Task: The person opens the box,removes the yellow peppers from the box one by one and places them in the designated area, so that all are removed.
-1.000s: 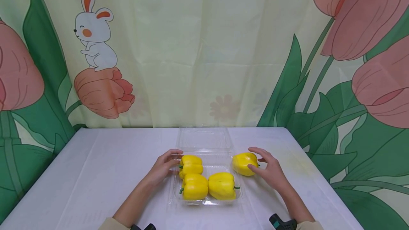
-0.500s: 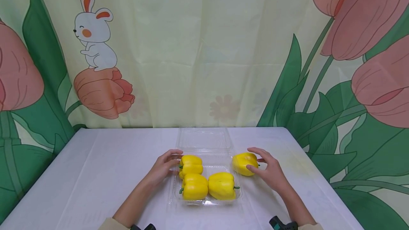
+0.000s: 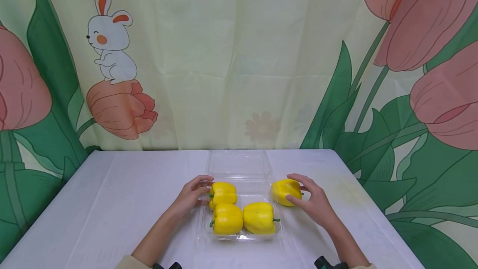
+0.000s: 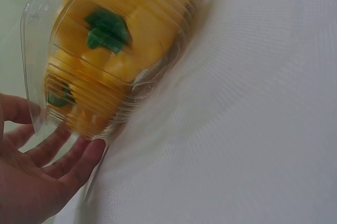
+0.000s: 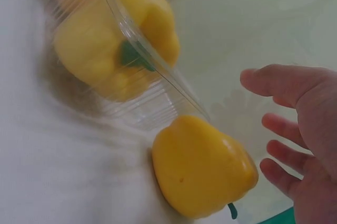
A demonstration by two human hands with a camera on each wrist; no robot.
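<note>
A clear plastic clamshell box [image 3: 242,236] stands on the table with its lid [image 3: 239,164] folded back. Three yellow bell peppers lie in it: a front left pepper [image 3: 228,219], a front right pepper [image 3: 259,218] and a back left pepper [image 3: 223,194]. My left hand [image 3: 192,194] is at the box's left side; in the left wrist view its extended fingers [image 4: 84,163] rest against the ribbed wall. A further yellow bell pepper [image 3: 285,192] sits outside, right of the box. Around its right side my right hand [image 3: 315,201] is spread, and a gap shows between them in the right wrist view.
A white cloth [image 3: 123,202] covers the table. Behind its far edge hangs a curtain [image 3: 239,61] printed with tulips and a rabbit. Dark wrist devices show at the bottom edge, such as the right wrist device [image 3: 330,263].
My right hand has shifted slightly left, closer around the pepper outside the box. The left hand, the box and the peppers have stayed in place.
</note>
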